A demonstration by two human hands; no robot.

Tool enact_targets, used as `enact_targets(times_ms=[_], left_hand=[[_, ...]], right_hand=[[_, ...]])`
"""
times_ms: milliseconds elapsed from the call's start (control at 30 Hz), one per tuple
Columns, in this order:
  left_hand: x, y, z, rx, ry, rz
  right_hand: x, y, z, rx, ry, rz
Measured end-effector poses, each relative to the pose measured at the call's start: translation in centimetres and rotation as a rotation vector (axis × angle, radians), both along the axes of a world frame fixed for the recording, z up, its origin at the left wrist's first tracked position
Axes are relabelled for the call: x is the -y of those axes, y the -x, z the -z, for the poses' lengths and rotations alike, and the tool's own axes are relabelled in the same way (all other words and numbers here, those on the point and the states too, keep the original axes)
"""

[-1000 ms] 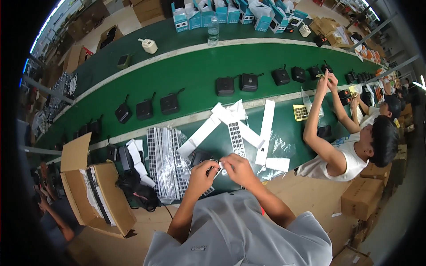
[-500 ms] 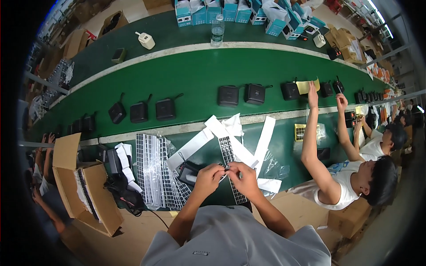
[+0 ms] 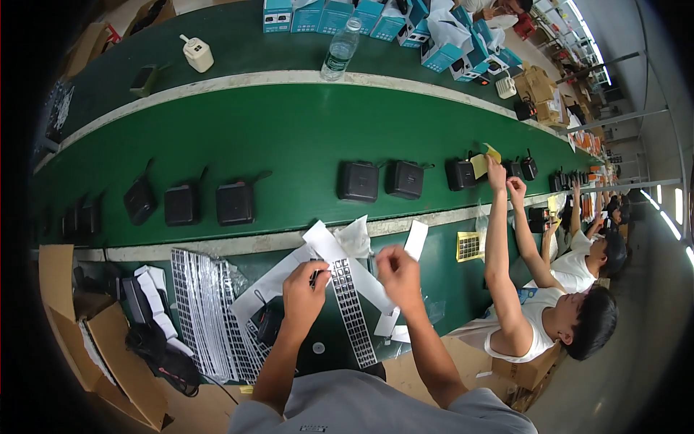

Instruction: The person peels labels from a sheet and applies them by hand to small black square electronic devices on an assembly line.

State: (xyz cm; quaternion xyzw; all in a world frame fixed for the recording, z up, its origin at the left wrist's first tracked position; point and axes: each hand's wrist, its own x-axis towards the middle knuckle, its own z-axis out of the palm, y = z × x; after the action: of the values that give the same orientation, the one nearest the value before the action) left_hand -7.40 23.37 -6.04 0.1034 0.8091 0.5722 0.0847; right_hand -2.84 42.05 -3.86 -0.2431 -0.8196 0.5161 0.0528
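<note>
My left hand [image 3: 305, 293] is closed over the workbench, pinching a small dark piece [image 3: 316, 275] too small to name. My right hand [image 3: 399, 276] is apart from it, fingers bent and smeared by motion; whether it holds anything is unclear. Between my forearms lies a strip of black square stickers [image 3: 354, 311] on white backing, with white paper strips [image 3: 372, 288] across its far end. Beside my left wrist is a black device with a loop strap [image 3: 269, 325], partly hidden by my arm. A small round grey disc [image 3: 318, 348] lies near the bench's front edge.
Sticker sheets [image 3: 206, 311] are heaped at left, next to an open carton [image 3: 108, 347] and a black bag [image 3: 163, 354]. Black boxy devices [image 3: 359, 181] stand along the green belt [image 3: 289, 123]. At right, a co-worker's arms [image 3: 497, 253] reach over the belt with yellow paper [image 3: 480, 165].
My hands, earlier together at a small dark piece, have separated, the left keeping a dark piece. The view has turned and shifted. The sticker strip shows more fully.
</note>
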Motion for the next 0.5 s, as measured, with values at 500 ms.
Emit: enact_targets(times_ms=[500], left_hand=[[-0.6,-5.7,2.2,0.311,-0.103,0.385]], right_hand=[[-8.4,13.5,7.9,0.183,0.178,0.255]])
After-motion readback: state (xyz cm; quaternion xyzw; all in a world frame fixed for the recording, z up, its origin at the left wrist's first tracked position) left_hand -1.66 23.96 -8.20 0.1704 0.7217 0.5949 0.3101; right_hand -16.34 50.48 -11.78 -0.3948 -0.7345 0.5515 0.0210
